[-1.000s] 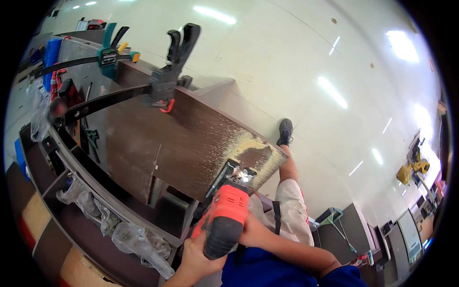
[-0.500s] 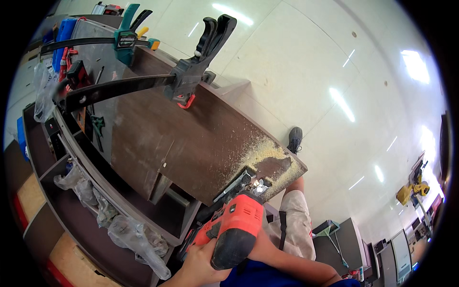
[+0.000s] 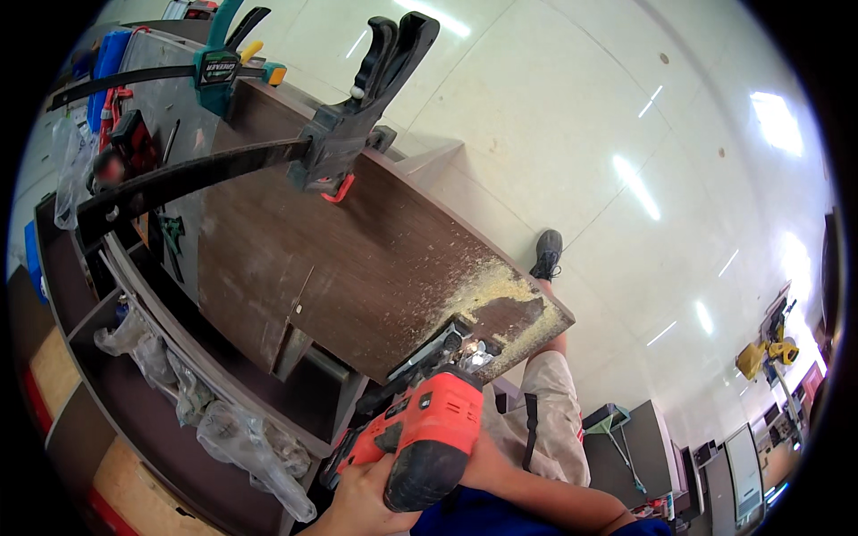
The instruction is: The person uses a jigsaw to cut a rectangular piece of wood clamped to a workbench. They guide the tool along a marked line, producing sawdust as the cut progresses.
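A red and black jigsaw [image 3: 438, 415] sits at the near edge of a dark brown board [image 3: 357, 259], its metal base against the edge by the near right corner. My left hand [image 3: 362, 496] is wrapped round the jigsaw's handle. Close against the tool's right side is my right hand [image 3: 483, 460]; the jigsaw's body hides its fingers. Yellowish sawdust [image 3: 487, 286] lies over the board's right end. A black bar clamp [image 3: 335, 143] grips the board's far edge, and a green and black clamp [image 3: 216, 76] stands farther left.
An open dark cabinet frame [image 3: 241, 384] with plastic bags [image 3: 241, 438] lies at left. Beyond it are a red and black power tool [image 3: 134, 138] and a green clamp [image 3: 172, 234]. My shoe [image 3: 548, 250] is on the pale floor past the board's corner. A dark box [image 3: 635, 456] stands at right.
The view has shifted slightly, so the clamps and the cabinet appear farther left. The jigsaw stays at the board's edge with my left hand on it.
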`<state>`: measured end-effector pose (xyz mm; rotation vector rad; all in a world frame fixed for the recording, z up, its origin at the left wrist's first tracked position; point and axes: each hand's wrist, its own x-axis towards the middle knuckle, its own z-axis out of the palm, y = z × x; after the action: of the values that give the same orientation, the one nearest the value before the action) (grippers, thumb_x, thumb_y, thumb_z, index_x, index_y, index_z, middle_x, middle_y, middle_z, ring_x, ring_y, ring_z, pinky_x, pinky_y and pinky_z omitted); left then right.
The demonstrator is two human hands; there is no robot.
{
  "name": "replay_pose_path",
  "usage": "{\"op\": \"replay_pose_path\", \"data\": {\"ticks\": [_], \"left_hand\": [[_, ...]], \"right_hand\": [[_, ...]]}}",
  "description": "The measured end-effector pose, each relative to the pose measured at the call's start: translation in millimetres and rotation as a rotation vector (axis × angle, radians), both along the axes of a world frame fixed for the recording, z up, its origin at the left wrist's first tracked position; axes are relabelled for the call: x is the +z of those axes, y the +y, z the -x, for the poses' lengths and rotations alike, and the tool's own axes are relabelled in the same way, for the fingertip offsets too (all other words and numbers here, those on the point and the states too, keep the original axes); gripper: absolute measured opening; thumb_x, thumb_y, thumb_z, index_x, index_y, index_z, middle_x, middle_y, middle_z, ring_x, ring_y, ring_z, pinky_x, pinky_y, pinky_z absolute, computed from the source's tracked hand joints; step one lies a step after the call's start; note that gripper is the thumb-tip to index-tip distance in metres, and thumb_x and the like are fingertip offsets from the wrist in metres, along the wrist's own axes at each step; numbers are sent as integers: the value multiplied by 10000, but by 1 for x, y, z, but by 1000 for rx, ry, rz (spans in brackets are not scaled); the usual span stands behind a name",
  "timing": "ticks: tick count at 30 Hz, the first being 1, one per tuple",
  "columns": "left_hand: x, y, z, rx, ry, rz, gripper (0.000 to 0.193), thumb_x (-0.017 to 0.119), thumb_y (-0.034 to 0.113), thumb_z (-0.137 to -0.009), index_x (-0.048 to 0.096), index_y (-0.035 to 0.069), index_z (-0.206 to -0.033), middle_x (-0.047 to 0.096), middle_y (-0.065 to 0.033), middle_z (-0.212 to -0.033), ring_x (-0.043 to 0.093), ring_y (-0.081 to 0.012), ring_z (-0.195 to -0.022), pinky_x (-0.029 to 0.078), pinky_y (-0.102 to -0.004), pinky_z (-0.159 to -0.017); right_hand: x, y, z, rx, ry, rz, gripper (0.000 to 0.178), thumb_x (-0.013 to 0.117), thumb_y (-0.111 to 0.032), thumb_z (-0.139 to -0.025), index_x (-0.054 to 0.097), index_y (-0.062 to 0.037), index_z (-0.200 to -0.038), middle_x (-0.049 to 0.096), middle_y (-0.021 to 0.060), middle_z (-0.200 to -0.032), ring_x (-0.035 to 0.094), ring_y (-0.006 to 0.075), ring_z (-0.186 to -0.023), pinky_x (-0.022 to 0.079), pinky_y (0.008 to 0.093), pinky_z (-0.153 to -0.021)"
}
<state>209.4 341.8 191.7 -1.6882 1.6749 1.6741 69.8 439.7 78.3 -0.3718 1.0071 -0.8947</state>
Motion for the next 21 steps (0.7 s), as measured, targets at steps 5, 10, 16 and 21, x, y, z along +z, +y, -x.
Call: {"op": "replay_pose_path", "data": {"ticks": [5, 10, 16, 21], "left_hand": [[-1, 0, 11, 59, 8, -12, 397, 792, 89, -670, 712, 15, -1052, 732, -139, -803, 756, -310, -746, 591, -355, -700], [3, 2, 12, 47, -12, -10, 352, 795, 93, -681, 715, 26, -1018, 727, -140, -792, 754, -310, -721, 587, -350, -664], [1, 6, 11, 46, -19, 33, 332, 793, 96, -683, 703, 15, -993, 718, -157, -781, 748, -330, -715, 584, -356, -655], [0, 6, 11, 30, -11, 81, 334, 790, 101, -670, 696, 14, -979, 714, -159, -775, 744, -337, -707, 582, -366, -654]], "right_hand": [[-4, -8, 13, 11, 78, 70, 490, 775, -82, -855, 625, -71, -1321, 622, 129, -1360, 589, 287, -1282, 457, 410, -1087], [1, -14, 13, -24, 94, 96, 504, 774, -78, -845, 618, -65, -1324, 615, 136, -1366, 579, 299, -1290, 443, 412, -1099], [-8, -3, 10, 11, 134, 125, 509, 776, -64, -836, 613, -52, -1318, 612, 143, -1359, 573, 303, -1293, 433, 418, -1108], [-5, -8, 13, 5, 120, 147, 534, 775, -56, -839, 589, -41, -1339, 596, 154, -1374, 564, 312, -1305, 430, 417, -1112]]}}
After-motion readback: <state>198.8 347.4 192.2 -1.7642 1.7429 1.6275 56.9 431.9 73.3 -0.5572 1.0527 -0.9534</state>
